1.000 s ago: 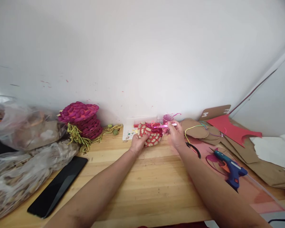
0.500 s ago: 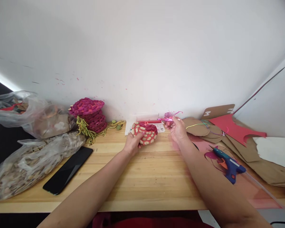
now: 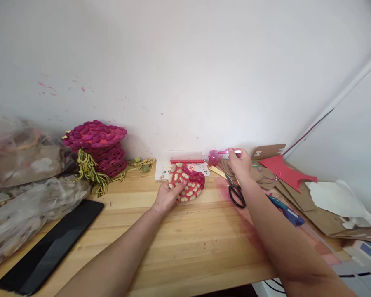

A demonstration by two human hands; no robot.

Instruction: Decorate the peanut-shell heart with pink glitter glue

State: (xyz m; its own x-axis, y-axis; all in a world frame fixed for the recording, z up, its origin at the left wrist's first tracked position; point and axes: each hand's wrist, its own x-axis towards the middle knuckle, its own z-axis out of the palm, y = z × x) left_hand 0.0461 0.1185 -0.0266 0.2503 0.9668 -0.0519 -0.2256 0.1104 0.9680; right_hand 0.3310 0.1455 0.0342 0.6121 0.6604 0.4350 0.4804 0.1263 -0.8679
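Observation:
My left hand [image 3: 167, 196] grips the left edge of a round red disc [image 3: 185, 175] covered with peanut shells, thumb on top. Most shells are pale; those at its upper right are painted magenta. My right hand [image 3: 241, 164] is closed around a paintbrush [image 3: 224, 152] with a white handle and a pink end. The brush's tip is at the rim of a small plastic cup [image 3: 214, 158] stained with pink paint. Beneath and beside my right forearm lie black-handled scissors [image 3: 236, 196].
Magenta shell-covered pieces [image 3: 95, 136] with yellow-green yarn are stacked at left, near plastic bags [image 3: 40, 206] and a black phone [image 3: 52, 247]. Behind the disc lie a white card [image 3: 160, 170] and a red stick [image 3: 188, 161]. Cardboard, red paper [image 3: 287, 173] and a glue gun [image 3: 286, 210] are at right.
My right hand has moved the paintbrush from in front of the cup to its right side, tip toward the cup. Scissors now show. The view has shifted; the left hand still holds the disc.

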